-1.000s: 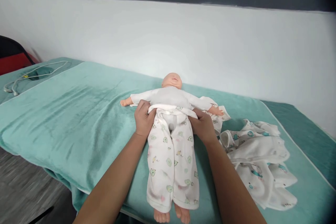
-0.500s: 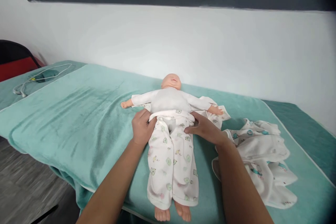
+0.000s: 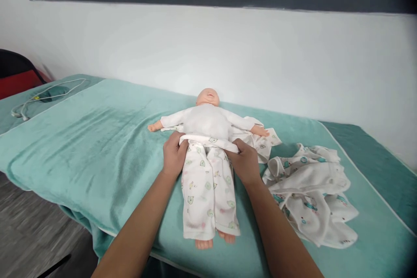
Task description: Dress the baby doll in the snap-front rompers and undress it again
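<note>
A baby doll (image 3: 208, 97) lies on its back on the bed, arms spread and feet toward me. White printed trousers (image 3: 198, 191) cover its legs, and a plain white long-sleeved top (image 3: 208, 121) covers its trunk. My left hand (image 3: 174, 154) is closed on the trousers' waistband at the doll's hip on the left. On the other side, my right hand (image 3: 245, 160) pinches the same waistband, which stretches taut between both hands across the belly. Part of a printed garment (image 3: 265, 143) lies spread under the doll's arm on the right.
A crumpled white garment with teal prints (image 3: 312, 191) lies right of my right forearm. The bed has a teal cover (image 3: 84, 152) and stands against a white wall (image 3: 208, 47). A white cable (image 3: 61, 87) rests at the far left, near a red and black chair (image 3: 19, 78).
My right hand has shifted its hold, from thumb spread over the trousers to a closed grip on the waistband. The waistband is now pulled straighter, and the trouser legs sit slightly higher in view.
</note>
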`<state>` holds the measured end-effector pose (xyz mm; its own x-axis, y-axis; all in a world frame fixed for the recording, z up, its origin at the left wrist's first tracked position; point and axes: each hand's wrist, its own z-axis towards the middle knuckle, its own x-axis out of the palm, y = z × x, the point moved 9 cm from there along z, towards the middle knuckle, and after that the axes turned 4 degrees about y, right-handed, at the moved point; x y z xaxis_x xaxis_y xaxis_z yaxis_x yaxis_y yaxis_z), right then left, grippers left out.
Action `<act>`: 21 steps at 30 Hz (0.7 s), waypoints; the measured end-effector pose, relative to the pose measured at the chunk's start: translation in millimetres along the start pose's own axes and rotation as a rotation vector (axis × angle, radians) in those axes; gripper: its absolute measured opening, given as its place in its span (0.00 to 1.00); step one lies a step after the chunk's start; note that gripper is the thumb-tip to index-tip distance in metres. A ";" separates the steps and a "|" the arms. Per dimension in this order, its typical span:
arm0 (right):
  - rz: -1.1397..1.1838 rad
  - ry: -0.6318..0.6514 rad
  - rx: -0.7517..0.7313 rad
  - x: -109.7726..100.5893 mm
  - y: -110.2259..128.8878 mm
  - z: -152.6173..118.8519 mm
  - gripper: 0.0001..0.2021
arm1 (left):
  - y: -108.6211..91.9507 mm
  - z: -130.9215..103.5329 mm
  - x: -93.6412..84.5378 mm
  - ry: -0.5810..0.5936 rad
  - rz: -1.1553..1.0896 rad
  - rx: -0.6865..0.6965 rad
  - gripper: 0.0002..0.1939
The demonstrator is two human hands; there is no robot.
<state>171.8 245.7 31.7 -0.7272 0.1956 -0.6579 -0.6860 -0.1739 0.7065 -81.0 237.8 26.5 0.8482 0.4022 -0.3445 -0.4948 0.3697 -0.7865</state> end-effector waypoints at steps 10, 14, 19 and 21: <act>0.245 0.509 0.024 23.8 -9.4 -0.3 0.17 | 6.9 -12.1 3.2 0.161 -0.190 -0.048 0.03; 0.257 0.573 0.043 24.5 -8.9 -4.1 0.22 | 6.3 -17.9 -1.4 0.155 -0.188 -0.031 0.04; 0.175 0.518 0.002 25.6 -2.8 -3.6 0.17 | 0.6 -19.8 -6.7 0.116 -0.144 -0.014 0.06; 0.202 0.500 -0.002 25.0 0.5 -4.5 0.17 | -0.2 -20.8 -7.3 0.117 -0.142 -0.035 0.08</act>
<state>153.2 246.1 14.5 -0.7668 -0.3255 -0.5532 -0.5310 -0.1627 0.8316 -83.1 217.3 18.6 0.9262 0.2476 -0.2844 -0.3636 0.3860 -0.8478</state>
